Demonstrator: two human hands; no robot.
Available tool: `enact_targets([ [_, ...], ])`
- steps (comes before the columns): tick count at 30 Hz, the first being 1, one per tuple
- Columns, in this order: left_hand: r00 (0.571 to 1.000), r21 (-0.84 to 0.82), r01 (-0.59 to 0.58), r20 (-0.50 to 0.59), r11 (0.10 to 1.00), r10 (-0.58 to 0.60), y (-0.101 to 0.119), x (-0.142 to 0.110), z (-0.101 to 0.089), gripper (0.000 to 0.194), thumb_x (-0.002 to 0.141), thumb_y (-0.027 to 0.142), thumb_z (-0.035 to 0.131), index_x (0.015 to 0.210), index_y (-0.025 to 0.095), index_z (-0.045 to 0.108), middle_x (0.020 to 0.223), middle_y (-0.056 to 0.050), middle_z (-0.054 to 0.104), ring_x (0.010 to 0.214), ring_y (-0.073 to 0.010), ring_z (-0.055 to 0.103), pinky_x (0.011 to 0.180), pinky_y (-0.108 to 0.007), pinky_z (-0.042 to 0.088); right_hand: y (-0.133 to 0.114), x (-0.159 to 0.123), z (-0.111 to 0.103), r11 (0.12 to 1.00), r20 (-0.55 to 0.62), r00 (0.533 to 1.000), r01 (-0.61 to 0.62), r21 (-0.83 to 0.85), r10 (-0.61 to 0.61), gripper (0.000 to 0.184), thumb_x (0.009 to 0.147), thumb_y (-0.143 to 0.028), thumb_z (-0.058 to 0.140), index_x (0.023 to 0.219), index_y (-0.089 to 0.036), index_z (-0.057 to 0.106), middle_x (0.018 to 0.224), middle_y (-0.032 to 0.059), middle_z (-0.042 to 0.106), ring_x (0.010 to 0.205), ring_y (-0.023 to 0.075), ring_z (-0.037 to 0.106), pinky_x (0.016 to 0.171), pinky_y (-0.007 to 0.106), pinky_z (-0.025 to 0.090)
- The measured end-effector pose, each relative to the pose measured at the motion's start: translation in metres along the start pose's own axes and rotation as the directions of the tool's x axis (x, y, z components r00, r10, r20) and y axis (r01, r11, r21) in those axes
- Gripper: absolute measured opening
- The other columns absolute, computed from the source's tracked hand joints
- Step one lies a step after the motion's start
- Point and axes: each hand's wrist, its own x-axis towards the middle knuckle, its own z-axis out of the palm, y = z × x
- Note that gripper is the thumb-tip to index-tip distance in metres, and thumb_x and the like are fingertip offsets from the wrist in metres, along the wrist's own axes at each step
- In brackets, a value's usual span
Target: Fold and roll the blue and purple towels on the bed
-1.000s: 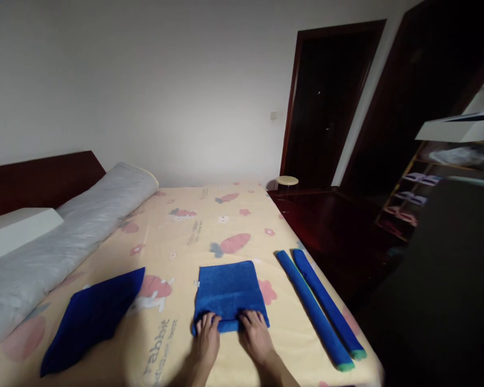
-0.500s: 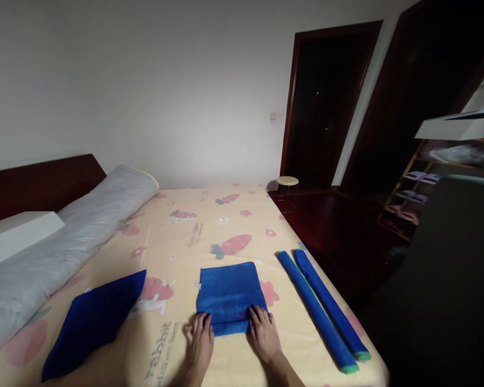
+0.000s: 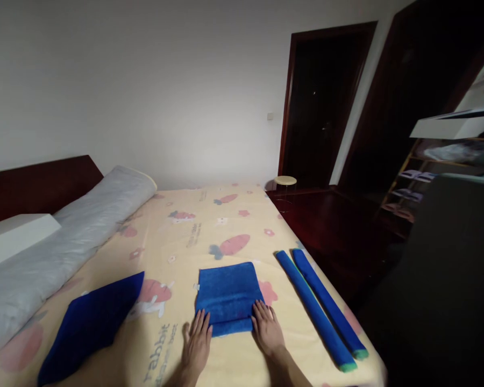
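A blue towel (image 3: 228, 293) lies on the yellow patterned bed sheet (image 3: 193, 236), its near edge rolled up into a thick fold. My left hand (image 3: 197, 344) lies flat with fingers stretched out, fingertips against the left end of that roll. At the roll's right end rests my right hand (image 3: 268, 330), also flat, its fingers touching the cloth. Neither hand grips anything.
A darker blue cloth (image 3: 91, 322) lies spread at the left. Two rolled blue towels (image 3: 318, 309) lie side by side near the bed's right edge. A grey bolster (image 3: 64, 236) and a white box (image 3: 12, 236) sit by the headboard. Dark floor and shelves are to the right.
The near edge of the blue towel has been rolled further away from me. Both hands have moved forward with it and flattened out.
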Motion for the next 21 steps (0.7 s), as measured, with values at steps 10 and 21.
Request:
enact_targets([
  [10,0.984,-0.135,-0.161,0.061,0.978,0.170,0.055,0.025,0.013,0.046,0.097,0.029,0.029,0.141,0.026,0.043,0.146,-0.004,0.049,0.133,-0.0181,0.047,0.107,-0.039,0.044,-0.061,0.016,0.010,0.979,0.227,0.964,0.100,0.177,-0.139,0.050,0.093,-0.029,0.036,0.142,-0.022,0.047,0.147,0.0065,0.044,0.138,0.0237,0.038,0.112,0.044,0.029],
  [21,1.000,0.040,0.007,-0.017,0.999,-0.007,0.031,0.021,0.007,0.048,0.096,0.028,0.028,0.142,0.026,0.040,0.149,-0.006,0.044,0.137,-0.0220,0.041,0.111,-0.047,0.035,-0.033,0.012,0.005,0.995,0.111,0.994,-0.017,0.102,0.005,0.049,0.098,-0.037,0.032,0.140,-0.018,0.049,0.149,0.0108,0.039,0.140,0.0271,0.033,0.114,0.048,0.026],
])
